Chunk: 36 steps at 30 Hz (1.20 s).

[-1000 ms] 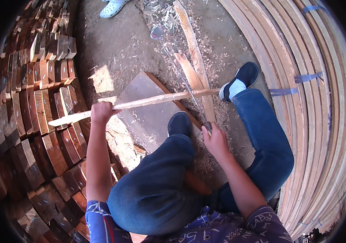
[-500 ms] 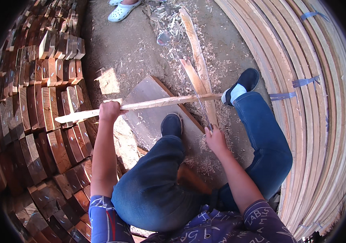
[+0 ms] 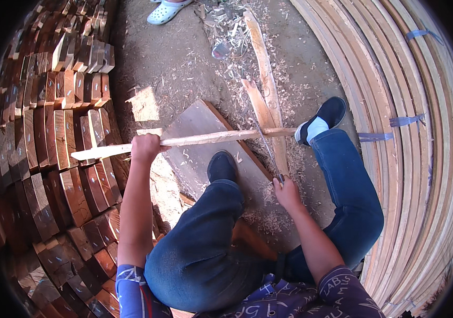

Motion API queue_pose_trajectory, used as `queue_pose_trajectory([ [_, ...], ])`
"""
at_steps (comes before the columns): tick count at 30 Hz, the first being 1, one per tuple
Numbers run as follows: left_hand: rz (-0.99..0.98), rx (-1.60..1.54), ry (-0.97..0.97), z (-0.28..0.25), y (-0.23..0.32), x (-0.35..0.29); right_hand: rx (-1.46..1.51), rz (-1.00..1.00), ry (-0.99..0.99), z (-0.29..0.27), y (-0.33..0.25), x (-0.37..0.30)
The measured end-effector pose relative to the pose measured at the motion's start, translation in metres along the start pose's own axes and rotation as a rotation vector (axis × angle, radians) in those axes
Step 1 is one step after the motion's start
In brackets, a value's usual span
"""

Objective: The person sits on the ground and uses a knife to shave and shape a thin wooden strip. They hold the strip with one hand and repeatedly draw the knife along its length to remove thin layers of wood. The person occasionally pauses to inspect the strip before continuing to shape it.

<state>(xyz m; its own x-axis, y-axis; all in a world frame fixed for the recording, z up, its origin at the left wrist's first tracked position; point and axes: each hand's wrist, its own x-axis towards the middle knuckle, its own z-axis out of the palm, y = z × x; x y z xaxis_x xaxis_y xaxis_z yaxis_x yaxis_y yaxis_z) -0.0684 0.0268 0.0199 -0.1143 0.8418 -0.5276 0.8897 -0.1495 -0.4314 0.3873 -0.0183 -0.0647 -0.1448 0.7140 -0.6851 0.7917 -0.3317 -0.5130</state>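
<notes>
My left hand (image 3: 146,148) is closed around a long, pale wooden stick (image 3: 205,139), near its whittled left end. The stick lies nearly level across the view, its far right end close to my right shoe (image 3: 331,112). My right hand (image 3: 288,193) is closed on the handle of a long, thin-looking blade (image 3: 270,150), probably a machete seen nearly edge-on. Its blade slants up and left and crosses the stick right of the middle; whether it touches the wood I cannot tell. Under the stick lies a wide brown board (image 3: 187,130), with my left shoe (image 3: 222,167) on it.
Stacked wood blocks (image 3: 41,143) rise along the left. Long bundled strips (image 3: 396,175) with blue ties curve along the right. On the ground lie a long wood slat (image 3: 261,53), a shorter piece (image 3: 258,103) and scattered shavings (image 3: 232,63). Another person's pale clog (image 3: 168,11) stands far off.
My right hand has drawn the blade slightly nearer and to the right. My left hand holds the stick in almost the same place; the whole view has shifted slightly.
</notes>
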Motion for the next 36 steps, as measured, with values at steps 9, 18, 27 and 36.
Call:
queue_pose_trajectory([
  [9, -0.02, -0.045, -0.066, -0.015, 0.007, 0.002, 0.239, -0.246, 0.152, -0.052, -0.088, -0.003],
  [18, -0.037, -0.056, -0.061, -0.006, 0.002, -0.001, 0.154, -0.111, 0.01, -0.047, -0.087, -0.015],
  [27, -0.025, -0.012, -0.039, -0.005, -0.004, 0.005, -0.096, 0.047, 0.006, -0.005, -0.01, 0.004],
  [36, -0.027, -0.029, -0.093, -0.015, 0.003, 0.007, 0.087, -0.125, 0.088, -0.026, -0.052, 0.002],
])
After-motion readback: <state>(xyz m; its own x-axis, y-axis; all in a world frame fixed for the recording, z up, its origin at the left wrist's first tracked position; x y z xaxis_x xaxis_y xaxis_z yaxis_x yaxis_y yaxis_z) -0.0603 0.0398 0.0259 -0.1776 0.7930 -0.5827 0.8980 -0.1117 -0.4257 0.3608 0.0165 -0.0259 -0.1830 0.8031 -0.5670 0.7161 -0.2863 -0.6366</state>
